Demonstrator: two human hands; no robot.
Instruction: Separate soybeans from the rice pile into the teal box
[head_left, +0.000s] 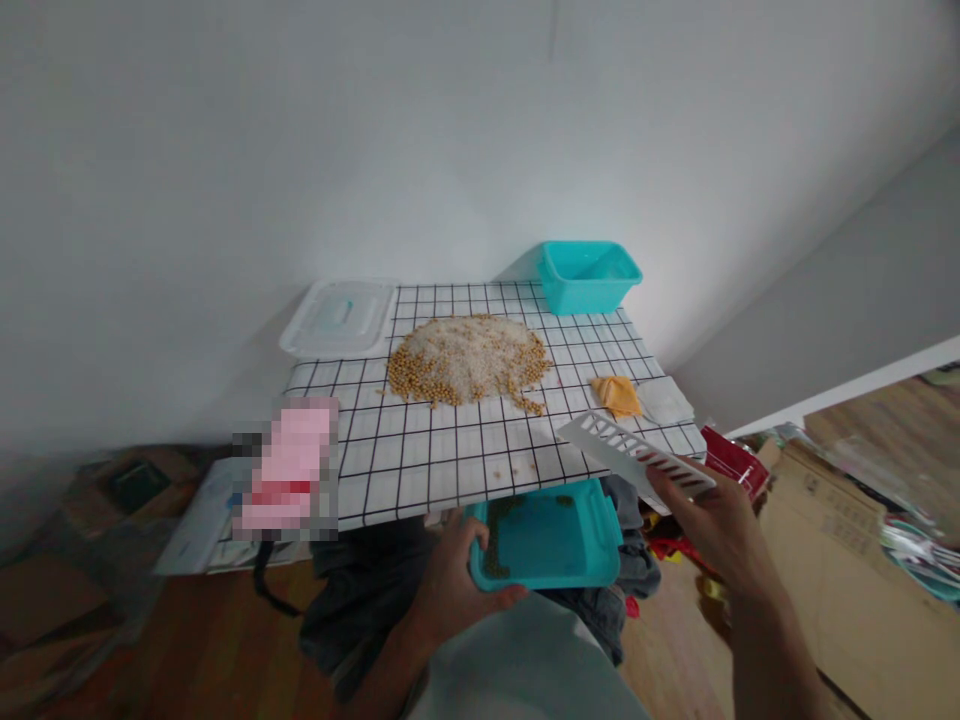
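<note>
A: Grip status?
B: Left hand [459, 572] clasps teal tub [544, 545] at worktop [435, 450] edge; right hand [716, 518] clasps slotted white plate [621, 467].
A: Contents?
B: Tub: small dark bits. Bean-and-grain pile [472, 360]: on worktop, beyond both hands.

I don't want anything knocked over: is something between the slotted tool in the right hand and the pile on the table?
Nothing visible stands between the white slotted tool in the right hand and the pile; the yellow cloth lies to the right of that path.
</note>
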